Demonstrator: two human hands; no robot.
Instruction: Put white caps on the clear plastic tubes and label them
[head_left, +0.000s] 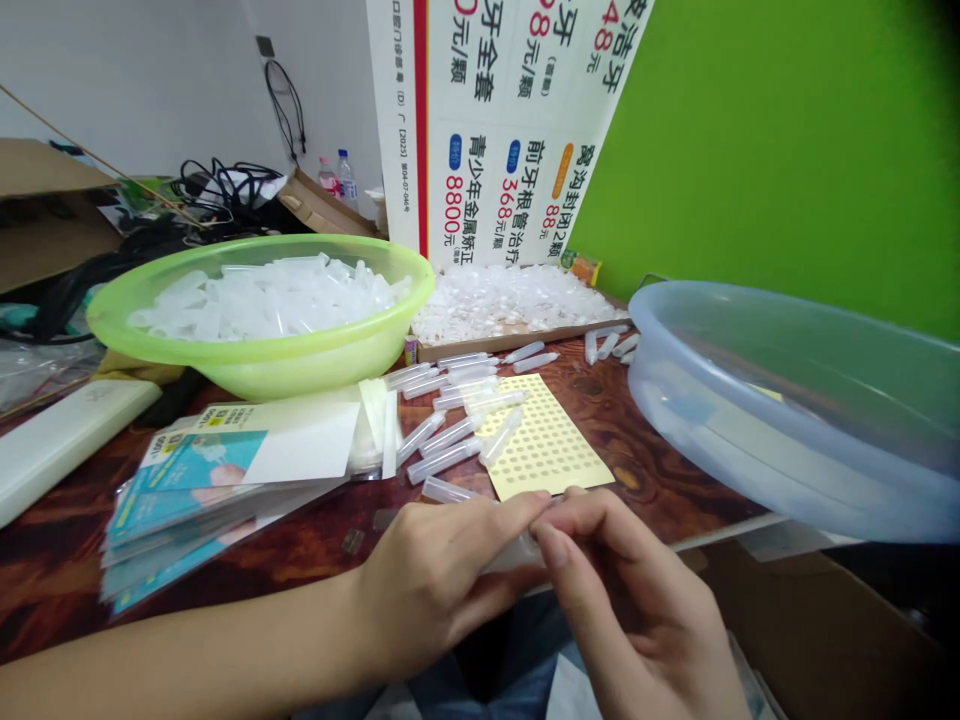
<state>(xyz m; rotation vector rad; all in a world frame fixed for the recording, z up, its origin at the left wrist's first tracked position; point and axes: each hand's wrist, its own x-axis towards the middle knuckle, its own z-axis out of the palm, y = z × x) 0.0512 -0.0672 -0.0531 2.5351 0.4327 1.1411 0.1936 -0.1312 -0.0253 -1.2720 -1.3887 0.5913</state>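
Near the table's front edge my left hand [439,565] is closed around a translucent plastic tube [517,555], most of it hidden by the fingers. My right hand [637,610] meets it at the tube's end, thumb and forefinger pinched together; what sits between those fingertips is hidden. Just beyond the hands lie several similar loose tubes [446,460] with narrow tips. Some of them rest on a yellow sheet of small round stickers [574,450].
A lime-green basin [315,370] full of tubes stands at the back left. Behind is a cardboard tray [517,340] of small white pieces. A blue translucent basin [697,420] is on the right. Printed cards [300,445] in plastic sleeves and a white box [75,440] lie left.
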